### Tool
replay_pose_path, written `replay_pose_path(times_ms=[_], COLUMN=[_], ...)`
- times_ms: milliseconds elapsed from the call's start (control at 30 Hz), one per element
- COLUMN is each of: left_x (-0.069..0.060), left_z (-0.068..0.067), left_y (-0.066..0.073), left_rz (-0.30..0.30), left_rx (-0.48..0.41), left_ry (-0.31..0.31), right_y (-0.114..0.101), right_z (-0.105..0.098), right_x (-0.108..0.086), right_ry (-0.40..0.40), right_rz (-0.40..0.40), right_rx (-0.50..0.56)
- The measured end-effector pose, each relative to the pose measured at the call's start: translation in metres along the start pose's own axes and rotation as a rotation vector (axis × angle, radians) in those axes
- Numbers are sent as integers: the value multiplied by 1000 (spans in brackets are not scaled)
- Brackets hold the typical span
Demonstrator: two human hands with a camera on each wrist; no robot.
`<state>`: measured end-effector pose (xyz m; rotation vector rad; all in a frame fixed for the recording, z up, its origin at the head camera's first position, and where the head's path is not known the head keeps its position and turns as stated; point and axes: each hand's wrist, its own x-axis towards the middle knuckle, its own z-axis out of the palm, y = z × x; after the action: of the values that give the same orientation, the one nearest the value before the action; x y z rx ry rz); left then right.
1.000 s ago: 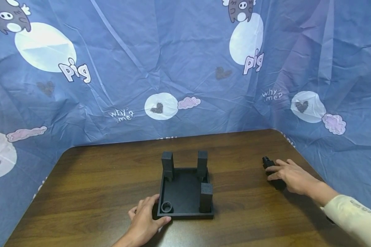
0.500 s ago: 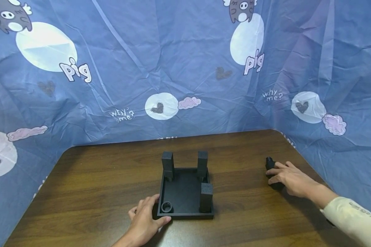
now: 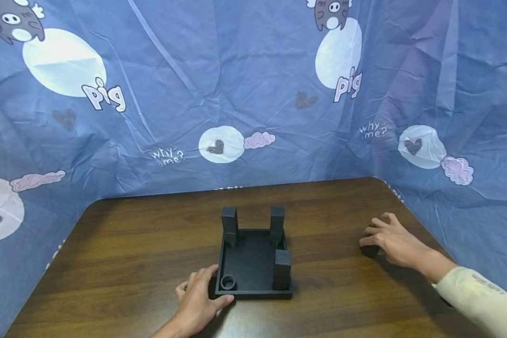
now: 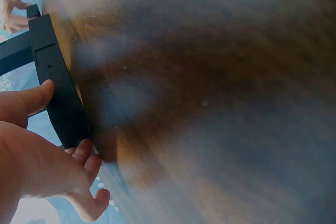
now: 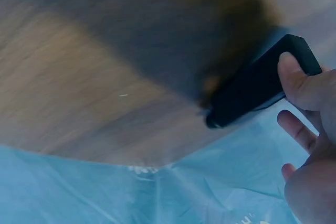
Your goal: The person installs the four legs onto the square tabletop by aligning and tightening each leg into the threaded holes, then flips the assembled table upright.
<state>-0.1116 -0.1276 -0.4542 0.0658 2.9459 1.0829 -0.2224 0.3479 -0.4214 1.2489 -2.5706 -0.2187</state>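
My left hand (image 3: 196, 300) grips the near left corner of a shallow black tray-like base (image 3: 253, 263), thumb on its front wall and fingers along the left side. A round socket (image 3: 227, 288) sits in that corner. Black square legs stand in the other corners: far left (image 3: 230, 220), far right (image 3: 277, 220) and near right (image 3: 282, 270). Over at the right, my right hand (image 3: 395, 244) holds a loose black square leg (image 5: 252, 85), mostly hidden by the fingers in the head view. The right wrist view shows the thumb on its thick end, while its narrow round end points away.
The brown wooden table (image 3: 152, 244) carries all of this. A blue printed cloth (image 3: 253, 94) hangs behind the table and along its right side.
The right hand has taken a firmer hold of the loose leg and turned it, so its narrow end no longer shows in the head view. The left hand and base stay put.
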Motion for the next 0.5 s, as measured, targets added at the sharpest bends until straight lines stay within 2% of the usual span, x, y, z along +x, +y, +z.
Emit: replay_pose_path(times_ms=[67,133,333,500], left_x=[0,0,-2,-2], left_z=[0,0,1,0], left_y=[1,1,0,0], left_rz=[0,-1,15,28], left_rx=[2,5,14,7], left_ry=[-1,1,21,30], right_y=[-1,-4,-17,-24], right_z=[-4,-11,-43,-63], right_x=[6,14,42,62], right_ry=[51,109,258,339], right_rz=[21,70,268,368], right_rx=[22,86,456,654])
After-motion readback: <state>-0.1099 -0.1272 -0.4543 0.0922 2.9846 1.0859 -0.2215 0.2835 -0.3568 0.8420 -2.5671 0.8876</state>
